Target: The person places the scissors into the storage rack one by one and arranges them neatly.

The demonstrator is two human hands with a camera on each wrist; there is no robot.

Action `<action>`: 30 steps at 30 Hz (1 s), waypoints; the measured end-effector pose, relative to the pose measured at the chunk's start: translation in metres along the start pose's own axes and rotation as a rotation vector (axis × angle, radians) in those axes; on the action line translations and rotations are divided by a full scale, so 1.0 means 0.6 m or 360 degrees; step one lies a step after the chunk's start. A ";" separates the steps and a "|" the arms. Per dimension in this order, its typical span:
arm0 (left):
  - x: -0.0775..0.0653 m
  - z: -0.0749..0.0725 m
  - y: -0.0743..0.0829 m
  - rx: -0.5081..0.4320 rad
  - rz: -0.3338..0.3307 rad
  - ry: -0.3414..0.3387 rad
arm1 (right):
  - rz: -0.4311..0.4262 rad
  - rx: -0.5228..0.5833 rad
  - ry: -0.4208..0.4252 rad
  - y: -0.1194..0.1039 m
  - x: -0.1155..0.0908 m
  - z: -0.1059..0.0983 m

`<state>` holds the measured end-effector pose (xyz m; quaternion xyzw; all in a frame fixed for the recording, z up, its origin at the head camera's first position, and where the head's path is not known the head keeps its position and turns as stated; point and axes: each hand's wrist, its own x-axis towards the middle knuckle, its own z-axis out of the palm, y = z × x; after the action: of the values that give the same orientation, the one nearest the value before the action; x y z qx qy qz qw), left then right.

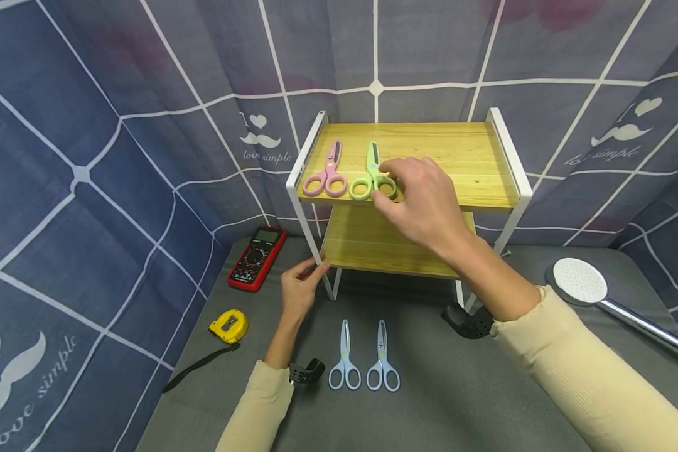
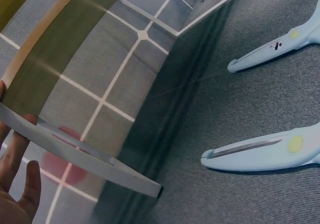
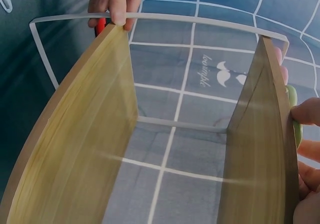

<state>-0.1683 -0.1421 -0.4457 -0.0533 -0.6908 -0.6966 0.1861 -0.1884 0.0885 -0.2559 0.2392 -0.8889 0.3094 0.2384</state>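
Observation:
A two-tier wooden shelf [image 1: 441, 144] with a white metal frame stands before me. My right hand [image 1: 420, 201] reaches over its top board and pinches the right finger loop of the green scissors [image 1: 373, 167], which lie along the board, blades toward the back. Left of them are pink scissors [image 1: 331, 166], pointing the same way. Lower down, my left hand [image 1: 299, 294] grips the shelf's left front post at the lower board, thumb in front. The right wrist view shows this thumb on the board's edge and, opposite, right-hand fingers at the green handle [image 3: 298, 134].
Two light-blue scissors [image 1: 345, 355] lie side by side on the grey tabletop [image 1: 429, 402] in front of the shelf. To the left are a red multimeter [image 1: 257, 258] and a yellow tape measure [image 1: 229, 326] with a black strap. A shower head [image 1: 579, 280] lies at right.

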 end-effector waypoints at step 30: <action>0.000 0.000 -0.001 0.0017 0.0004 -0.0019 | -0.0467 0.0185 0.0447 -0.016 -0.122 0.034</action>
<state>-0.1684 -0.1421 -0.4461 -0.0573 -0.6956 -0.6923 0.1833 -0.1321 0.0883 -0.3076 0.3339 -0.7832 0.3524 0.3885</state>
